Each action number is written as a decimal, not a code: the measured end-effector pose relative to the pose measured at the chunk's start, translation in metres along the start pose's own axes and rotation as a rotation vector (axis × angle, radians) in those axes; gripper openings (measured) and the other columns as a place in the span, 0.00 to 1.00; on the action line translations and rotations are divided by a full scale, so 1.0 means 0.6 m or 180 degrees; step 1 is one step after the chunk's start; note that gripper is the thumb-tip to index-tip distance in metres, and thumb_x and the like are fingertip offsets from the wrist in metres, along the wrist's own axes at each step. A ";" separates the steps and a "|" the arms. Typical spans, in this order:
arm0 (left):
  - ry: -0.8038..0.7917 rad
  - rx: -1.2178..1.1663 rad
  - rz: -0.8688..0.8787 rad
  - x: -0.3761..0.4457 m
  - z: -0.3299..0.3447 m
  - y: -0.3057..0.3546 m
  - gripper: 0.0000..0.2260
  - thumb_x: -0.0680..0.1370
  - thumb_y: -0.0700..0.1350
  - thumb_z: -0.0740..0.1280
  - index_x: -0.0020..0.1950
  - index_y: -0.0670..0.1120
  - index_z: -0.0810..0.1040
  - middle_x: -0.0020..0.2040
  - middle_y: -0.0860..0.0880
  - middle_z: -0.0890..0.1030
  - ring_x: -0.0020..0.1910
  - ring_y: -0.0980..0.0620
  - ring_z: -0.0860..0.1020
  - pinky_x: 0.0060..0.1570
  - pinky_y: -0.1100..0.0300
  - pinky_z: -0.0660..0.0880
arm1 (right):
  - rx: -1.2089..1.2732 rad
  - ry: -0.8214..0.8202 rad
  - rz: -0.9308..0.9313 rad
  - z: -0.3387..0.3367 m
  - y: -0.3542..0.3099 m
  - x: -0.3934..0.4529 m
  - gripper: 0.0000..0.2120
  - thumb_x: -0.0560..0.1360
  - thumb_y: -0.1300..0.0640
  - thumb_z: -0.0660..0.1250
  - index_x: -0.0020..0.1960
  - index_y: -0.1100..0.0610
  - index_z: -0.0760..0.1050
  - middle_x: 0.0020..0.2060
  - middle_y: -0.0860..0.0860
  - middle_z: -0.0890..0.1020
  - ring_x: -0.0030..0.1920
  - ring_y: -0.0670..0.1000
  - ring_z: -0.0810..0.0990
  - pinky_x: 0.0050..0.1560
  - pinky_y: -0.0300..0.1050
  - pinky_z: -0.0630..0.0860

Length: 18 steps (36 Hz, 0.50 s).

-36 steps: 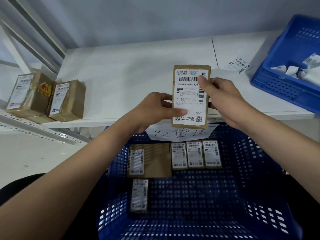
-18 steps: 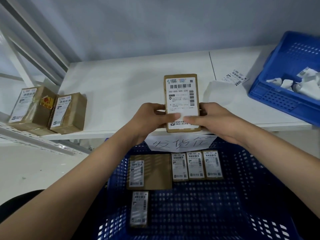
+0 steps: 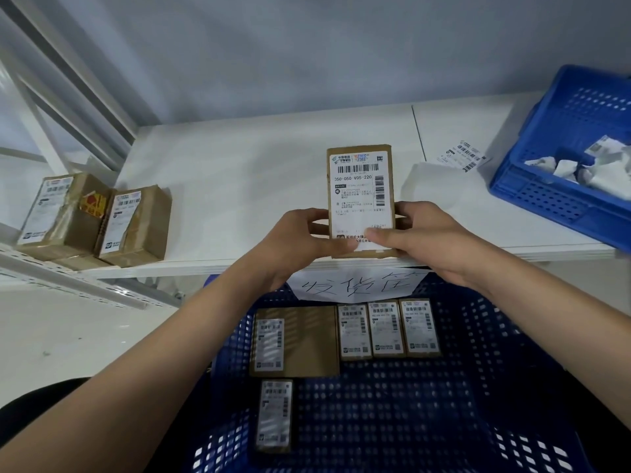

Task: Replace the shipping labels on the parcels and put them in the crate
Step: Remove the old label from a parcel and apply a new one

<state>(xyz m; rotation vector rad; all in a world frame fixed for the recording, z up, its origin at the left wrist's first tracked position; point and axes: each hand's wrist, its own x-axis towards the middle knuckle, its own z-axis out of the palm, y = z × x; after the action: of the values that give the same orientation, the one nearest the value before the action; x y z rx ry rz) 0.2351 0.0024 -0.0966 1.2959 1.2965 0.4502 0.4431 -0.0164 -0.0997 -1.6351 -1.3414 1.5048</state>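
I hold a small brown parcel (image 3: 360, 186) upright over the table's front edge, its white shipping label (image 3: 358, 196) facing me. My left hand (image 3: 297, 244) grips its lower left edge, thumb on the label's bottom. My right hand (image 3: 426, 240) grips the lower right edge, thumb pressing the label's lower corner. Below, the blue crate (image 3: 478, 387) holds several labelled parcels (image 3: 386, 327) flat on its floor, with a handwritten paper sign (image 3: 355, 285) on its far rim.
Two taped brown parcels (image 3: 99, 216) stand at the table's left end. A loose label (image 3: 464, 155) and a white backing sheet (image 3: 433, 175) lie on the white table (image 3: 256, 172). A blue bin (image 3: 563, 179) at right holds crumpled label paper.
My right hand slid from the label's upper right down to its lower right corner. Both thumbs now press the label's bottom edge.
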 end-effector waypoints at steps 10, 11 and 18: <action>0.0130 -0.0009 0.0029 0.002 0.000 0.003 0.24 0.71 0.46 0.80 0.66 0.48 0.80 0.53 0.54 0.87 0.53 0.58 0.84 0.62 0.55 0.79 | 0.0422 0.0216 0.0037 -0.007 0.004 0.009 0.15 0.77 0.51 0.73 0.63 0.50 0.79 0.51 0.46 0.87 0.51 0.45 0.85 0.57 0.44 0.80; 0.0116 0.0006 0.0033 0.002 0.002 0.001 0.23 0.72 0.46 0.79 0.66 0.48 0.80 0.54 0.54 0.86 0.53 0.58 0.84 0.61 0.55 0.79 | 0.0598 0.0228 0.0085 -0.009 0.004 0.010 0.15 0.77 0.52 0.72 0.63 0.53 0.78 0.51 0.47 0.87 0.51 0.46 0.86 0.55 0.44 0.81; 0.0187 -0.0403 -0.0056 0.006 0.005 -0.003 0.18 0.81 0.48 0.70 0.67 0.41 0.78 0.53 0.48 0.87 0.52 0.50 0.86 0.55 0.57 0.82 | 0.0782 0.0423 0.0108 -0.007 0.011 0.015 0.16 0.78 0.52 0.71 0.63 0.57 0.78 0.50 0.51 0.87 0.51 0.49 0.86 0.56 0.48 0.81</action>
<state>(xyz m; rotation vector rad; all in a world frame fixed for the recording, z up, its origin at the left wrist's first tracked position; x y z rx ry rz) 0.2382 0.0033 -0.1005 1.1723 1.3061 0.5529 0.4481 -0.0097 -0.1083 -1.5766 -1.0192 1.4868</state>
